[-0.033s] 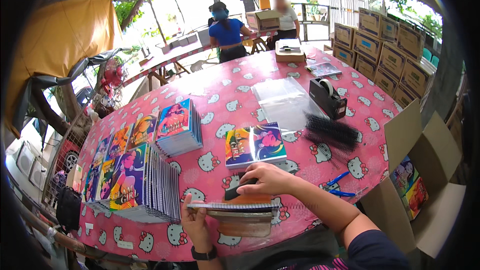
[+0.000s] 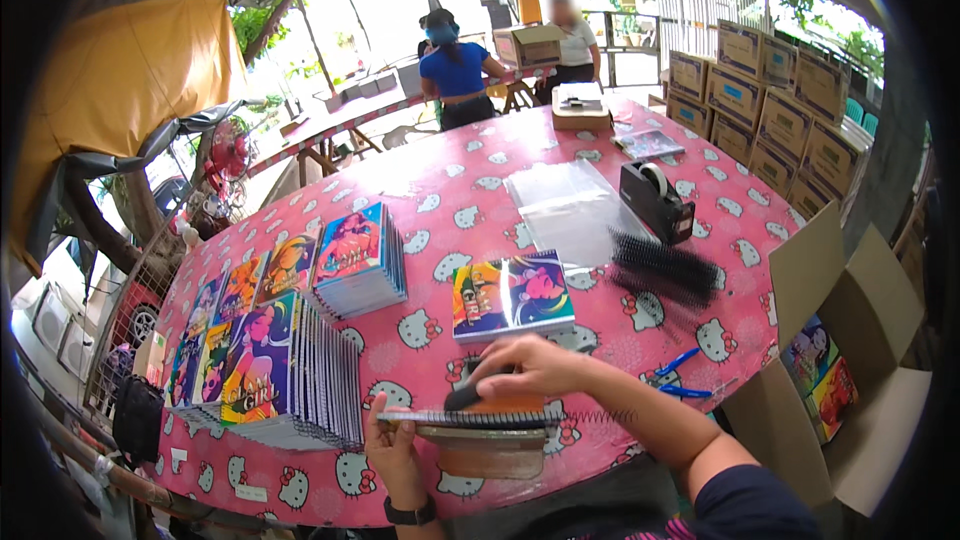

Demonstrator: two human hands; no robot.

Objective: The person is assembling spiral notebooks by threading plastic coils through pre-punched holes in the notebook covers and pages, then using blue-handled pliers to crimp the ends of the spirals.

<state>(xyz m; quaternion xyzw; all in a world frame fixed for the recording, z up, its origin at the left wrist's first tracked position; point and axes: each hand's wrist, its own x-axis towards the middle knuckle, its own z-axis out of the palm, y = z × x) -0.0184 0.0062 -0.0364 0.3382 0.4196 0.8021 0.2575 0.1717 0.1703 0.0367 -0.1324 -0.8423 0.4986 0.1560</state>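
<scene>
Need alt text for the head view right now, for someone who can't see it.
At the near edge of a pink patterned table, the left hand holds a spiral-bound notebook stack while the right hand presses a dark object on top. Colourful notebooks lie just beyond, more stacks at left, black binding combs and an open cardboard box at right.

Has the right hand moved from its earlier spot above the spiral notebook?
No. The right hand lies at the same place over the spiral notebook, just below the colourful book pair on the table, as before.
</scene>
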